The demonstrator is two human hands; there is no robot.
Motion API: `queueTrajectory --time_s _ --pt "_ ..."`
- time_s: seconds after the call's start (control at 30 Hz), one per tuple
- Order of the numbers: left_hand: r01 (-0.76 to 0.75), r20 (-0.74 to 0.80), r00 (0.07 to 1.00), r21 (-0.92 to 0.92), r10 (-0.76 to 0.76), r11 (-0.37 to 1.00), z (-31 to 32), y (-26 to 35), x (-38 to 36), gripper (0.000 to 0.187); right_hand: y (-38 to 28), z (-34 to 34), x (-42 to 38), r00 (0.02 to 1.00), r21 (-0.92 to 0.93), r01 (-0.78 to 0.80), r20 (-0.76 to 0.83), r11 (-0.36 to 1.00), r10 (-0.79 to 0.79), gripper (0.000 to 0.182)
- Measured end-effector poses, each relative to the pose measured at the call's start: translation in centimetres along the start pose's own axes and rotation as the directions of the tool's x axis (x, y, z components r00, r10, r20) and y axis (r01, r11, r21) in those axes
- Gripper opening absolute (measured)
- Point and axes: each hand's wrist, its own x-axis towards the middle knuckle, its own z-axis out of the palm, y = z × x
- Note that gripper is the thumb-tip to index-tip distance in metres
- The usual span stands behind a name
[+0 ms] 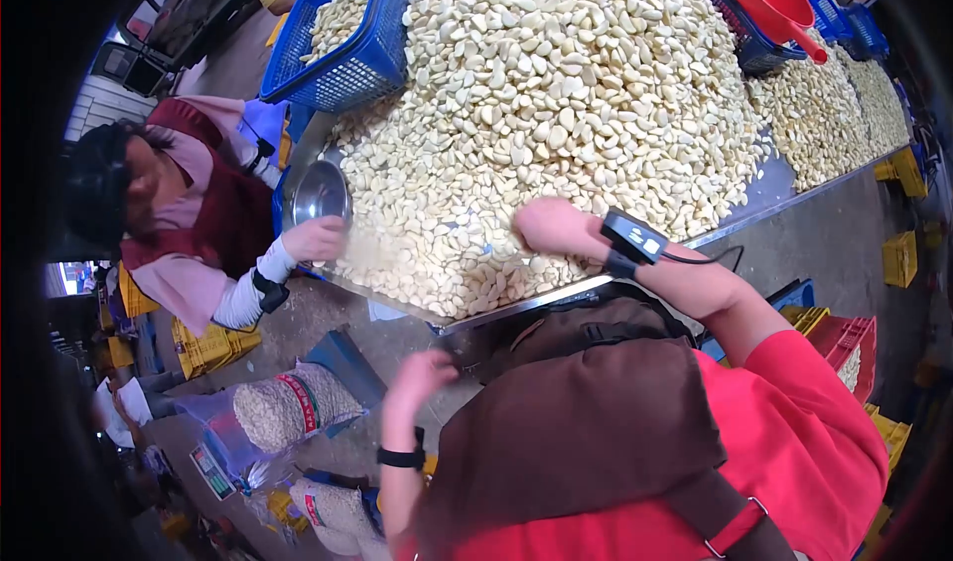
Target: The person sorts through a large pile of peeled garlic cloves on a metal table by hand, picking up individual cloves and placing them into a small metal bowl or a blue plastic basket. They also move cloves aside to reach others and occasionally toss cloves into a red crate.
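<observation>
A large heap of pale, peeled cloves, which look like garlic (566,94), covers the metal table (476,315). My right hand (553,225) rests on the near part of the heap, its fingers hidden from view; a small black device is strapped to that wrist. In front of my apron, off the table's near edge, my left hand (427,370) is raised with loosely bent fingers, slightly blurred. Nothing shows in it, and a black band circles its wrist.
At the left a co-worker (213,194) reaches over the heap beside a metal bowl (321,196). A blue basket (357,70) stands at the back left, a red scoop (769,5) at the back right. Filled sacks (298,404) and yellow crates (208,348) sit lower left.
</observation>
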Motion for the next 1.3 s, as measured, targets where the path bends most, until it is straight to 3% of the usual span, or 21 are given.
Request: queueTrajectory --time_s 0.07,0.1,0.13,0.2,0.23,0.27,0.33,0.4,0.47,0.5,0.57,0.67,0.73,0.87,0.93,1.0,1.03,1.07,1.13,1.27,1.3 --pt "0.287 -0.002 0.953 0.335 -0.304 0.897 3.9 -1.5 -0.6 0.022 -0.1 -1.0 1.9 0.888 0.249 0.186 -0.457 0.950 -0.054 0.017" --pt "0.286 -0.001 0.953 0.334 -0.303 0.898 4.3 -1.3 -0.9 0.022 0.0 -1.9 2.1 0.862 0.331 0.219 -0.507 0.918 -0.022 0.017" --pt "0.286 0.027 0.955 0.201 -0.297 0.937 4.6 -1.0 -1.3 0.021 0.2 -2.9 2.4 0.832 0.407 0.252 -0.554 0.878 0.018 0.016" --pt "0.276 0.063 0.958 0.058 -0.279 0.960 4.3 -0.4 -1.7 0.020 2.0 -2.5 2.3 0.799 0.230 0.319 -0.588 0.919 -0.130 0.018" --pt "0.170 0.162 0.980 -0.368 -0.116 0.914 3.4 0.5 -1.4 0.019 2.2 -2.3 1.3 0.874 0.114 0.304 -0.428 0.946 -0.230 0.019" --pt "0.086 0.183 0.980 -0.729 0.072 0.679 2.3 1.7 -1.3 0.018 2.2 -1.9 0.5 0.922 -0.002 0.309 -0.243 0.951 -0.300 0.020" --pt "-0.161 0.005 0.959 -0.813 0.284 0.560 -0.2 7.3 -1.0 0.017 2.7 2.2 0.6 0.896 -0.207 0.353 -0.207 0.912 -0.394 0.013" --pt "-0.217 -0.020 0.964 -0.635 0.265 0.741 -1.2 10.2 2.3 0.016 2.6 2.9 -0.6 0.803 -0.371 0.439 -0.248 0.818 -0.543 0.010" --pt "-0.441 -0.163 0.897 -0.270 0.411 0.856 0.0 10.8 7.5 0.016 2.4 3.2 -0.9 0.806 -0.363 0.406 -0.291 0.839 -0.516 0.011" --pt "-0.440 -0.166 0.897 -0.266 0.409 0.858 0.1 10.8 8.8 0.016 2.4 3.6 -1.1 0.814 -0.341 0.366 -0.332 0.866 -0.476 0.011" --pt "-0.299 -0.092 0.934 0.325 0.345 0.897 -0.3 11.0 10.9 0.015 2.8 4.6 -1.1 0.789 -0.344 0.351 -0.392 0.871 -0.473 0.010" --pt "-0.141 -0.131 0.959 0.555 0.253 0.820 -3.3 7.3 13.2 0.017 2.4 4.9 -1.3 0.762 -0.333 0.332 -0.456 0.882 -0.459 0.007" --pt "-0.017 -0.325 0.918 0.542 0.228 0.840 -6.2 5.6 13.0 0.020 2.0 5.5 -1.1 0.748 -0.294 0.338 -0.493 0.894 -0.444 0.005" --pt "0.136 -0.317 0.948 0.478 0.026 0.868 -8.2 7.2 12.5 0.027 1.8 5.4 -1.0 0.756 -0.267 0.327 -0.502 0.907 -0.420 0.004" --pt "-0.318 -0.199 0.919 0.139 0.341 0.938 -6.3 9.6 12.4 0.037 1.4 5.5 -0.5 0.754 -0.254 0.350 -0.494 0.902 -0.432 0.004" --pt "-0.375 -0.072 0.900 0.375 0.430 0.848 -4.9 10.7 13.2 0.042 1.0 5.3 0.0 0.749 -0.251 0.369 -0.490 0.895 -0.446 0.004" --pt "-0.255 0.021 0.963 0.386 0.267 0.887 -6.0 11.4 13.1 0.049 0.8 5.5 0.1 0.750 -0.254 0.366 -0.489 0.895 -0.446 0.002" --pt "-0.254 0.017 0.963 0.381 0.268 0.889 -7.0 10.6 13.8 0.049 0.7 5.5 0.3 0.750 -0.258 0.364 -0.488 0.895 -0.446 0.004" --pt "0.018 -0.271 0.954 0.469 0.125 0.883 -8.9 7.7 14.5 0.051 0.6 6.1 0.3 0.755 -0.243 0.353 -0.496 0.903 -0.429 0.005" --pt "0.103 -0.357 0.929 0.515 0.103 0.851 -9.1 6.9 14.6 0.051 0.7 6.2 0.2 0.738 -0.195 0.349 -0.545 0.916 -0.397 0.005" --pt "-0.024 -0.331 0.926 0.432 0.183 0.902 -8.2 8.0 14.4 0.049 0.4 5.8 0.0 0.748 -0.192 0.337 -0.540 0.922 -0.386 0.006"
